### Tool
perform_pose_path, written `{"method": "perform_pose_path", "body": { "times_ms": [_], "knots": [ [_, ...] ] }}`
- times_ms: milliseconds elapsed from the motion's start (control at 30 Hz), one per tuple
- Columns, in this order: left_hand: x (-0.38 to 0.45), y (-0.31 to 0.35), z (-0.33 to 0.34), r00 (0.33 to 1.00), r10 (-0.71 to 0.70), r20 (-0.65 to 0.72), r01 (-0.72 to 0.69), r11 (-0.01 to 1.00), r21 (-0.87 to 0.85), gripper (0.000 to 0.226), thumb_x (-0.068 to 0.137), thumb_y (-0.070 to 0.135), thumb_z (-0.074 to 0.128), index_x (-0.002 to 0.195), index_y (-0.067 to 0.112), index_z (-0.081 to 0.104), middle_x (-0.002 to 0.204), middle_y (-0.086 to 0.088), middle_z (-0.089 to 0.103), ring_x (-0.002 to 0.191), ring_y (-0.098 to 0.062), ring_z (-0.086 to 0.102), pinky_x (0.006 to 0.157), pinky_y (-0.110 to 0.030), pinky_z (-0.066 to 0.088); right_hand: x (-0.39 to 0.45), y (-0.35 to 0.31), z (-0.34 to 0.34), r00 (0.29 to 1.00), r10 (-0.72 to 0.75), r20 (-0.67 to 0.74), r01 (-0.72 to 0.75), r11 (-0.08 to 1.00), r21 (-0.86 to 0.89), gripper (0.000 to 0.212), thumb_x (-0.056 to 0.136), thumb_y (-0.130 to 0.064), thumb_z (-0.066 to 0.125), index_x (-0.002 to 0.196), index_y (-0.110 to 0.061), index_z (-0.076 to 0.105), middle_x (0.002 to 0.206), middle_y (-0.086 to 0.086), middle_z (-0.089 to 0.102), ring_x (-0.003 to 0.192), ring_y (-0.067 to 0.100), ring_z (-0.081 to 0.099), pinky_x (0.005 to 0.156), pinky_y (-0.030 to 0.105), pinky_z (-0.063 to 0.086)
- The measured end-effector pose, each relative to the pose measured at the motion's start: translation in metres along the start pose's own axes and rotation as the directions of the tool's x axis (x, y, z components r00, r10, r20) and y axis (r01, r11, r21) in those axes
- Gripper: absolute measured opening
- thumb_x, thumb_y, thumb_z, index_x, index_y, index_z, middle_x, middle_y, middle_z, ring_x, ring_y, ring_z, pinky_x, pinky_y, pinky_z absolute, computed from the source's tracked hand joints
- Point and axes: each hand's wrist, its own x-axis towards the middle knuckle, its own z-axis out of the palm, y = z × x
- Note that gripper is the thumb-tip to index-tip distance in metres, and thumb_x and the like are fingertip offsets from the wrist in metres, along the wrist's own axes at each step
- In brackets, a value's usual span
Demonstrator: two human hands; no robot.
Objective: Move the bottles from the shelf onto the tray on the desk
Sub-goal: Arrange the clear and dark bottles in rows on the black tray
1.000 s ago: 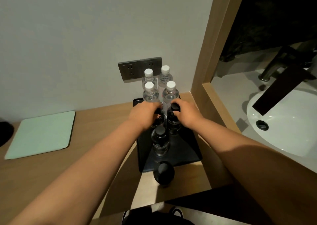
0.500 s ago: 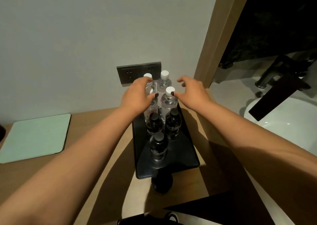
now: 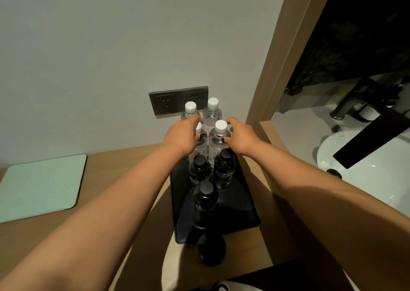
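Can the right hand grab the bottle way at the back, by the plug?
Probably yes. The right hand is already up by the white caps, and the back-right bottle stands just behind the front one. The fingers would need to go over or beside that one; nothing else blocks.

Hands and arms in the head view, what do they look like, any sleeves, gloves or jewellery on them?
Both forearms are bare right up to the frame edge, with no sleeves showing. The left hand and the right hand wear no gloves, and no watch, bracelet or ring can be seen. The visible fingernails are painted a dark, near-black colour.
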Motion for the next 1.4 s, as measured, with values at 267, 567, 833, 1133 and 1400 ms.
{"method": "perform_pose_path", "body": {
  "times_ms": [267, 567, 833, 1133, 1400],
  "knots": [
    [0.028, -0.018, -0.04, 0.968, -0.064, -0.243, 0.02, 0.984, -0.177, 0.027, 0.087, 0.031, 0.061, 0.113, 0.023, 0.059, 0.108, 0.002, 0.068, 0.099, -0.02, 0.063, 0.087, -0.039, 0.053, 0.026, -0.021, -0.044, 0.995, -0.023, -0.097, 0.029, 0.997, 0.07, 0.051, 0.086, -0.009, 0.063, 0.133, -0.016, 0.048, 0.132, 0.011, 0.053, 0.114, 0.026, 0.053, 0.083, 0.028, 0.041],
    [0.064, -0.031, -0.018, 0.999, 0.028, 0.046, -0.028, 1.0, -0.008, 0.051, 0.09, 0.02, 0.059, 0.137, 0.024, 0.041, 0.125, -0.013, 0.061, 0.113, -0.033, 0.057, 0.09, -0.041, 0.047, 0.075, -0.045, -0.022, 0.998, -0.067, -0.023, 0.067, 0.998, 0.0, 0.053, 0.09, -0.013, 0.059, 0.141, -0.016, 0.043, 0.143, 0.011, 0.047, 0.13, 0.027, 0.045, 0.103, 0.028, 0.035],
    [0.071, -0.045, -0.019, 0.993, 0.113, 0.028, -0.114, 0.992, 0.058, 0.044, 0.091, 0.016, 0.056, 0.132, 0.021, 0.041, 0.111, -0.018, 0.066, 0.099, -0.035, 0.062, 0.083, -0.045, 0.052, 0.092, -0.043, -0.01, 0.994, -0.08, -0.078, 0.07, 0.99, -0.125, 0.042, 0.092, -0.006, 0.052, 0.133, -0.017, 0.052, 0.135, 0.014, 0.055, 0.123, 0.034, 0.049, 0.098, 0.035, 0.04],
    [0.044, -0.038, -0.031, 0.998, 0.031, -0.046, -0.039, 0.982, -0.187, 0.06, 0.088, 0.026, 0.062, 0.141, 0.026, 0.036, 0.132, -0.009, 0.058, 0.121, -0.028, 0.054, 0.099, -0.044, 0.046, 0.067, -0.04, -0.017, 0.995, -0.063, -0.077, 0.066, 0.998, 0.026, 0.059, 0.09, -0.008, 0.053, 0.146, -0.017, 0.036, 0.147, 0.01, 0.044, 0.136, 0.027, 0.04, 0.108, 0.028, 0.03],
    [-0.081, -0.027, -0.024, 0.973, -0.146, -0.179, 0.036, 0.861, -0.507, 0.046, 0.092, 0.02, 0.058, 0.135, 0.026, 0.045, 0.137, 0.002, 0.052, 0.125, -0.011, 0.048, 0.104, -0.033, 0.041, -0.046, -0.025, -0.016, 0.94, -0.266, -0.214, 0.29, 0.953, 0.092, 0.047, 0.09, -0.014, 0.055, 0.136, -0.023, 0.047, 0.137, -0.001, 0.049, 0.122, 0.013, 0.045, 0.09, 0.014, 0.026]
  ]
}}
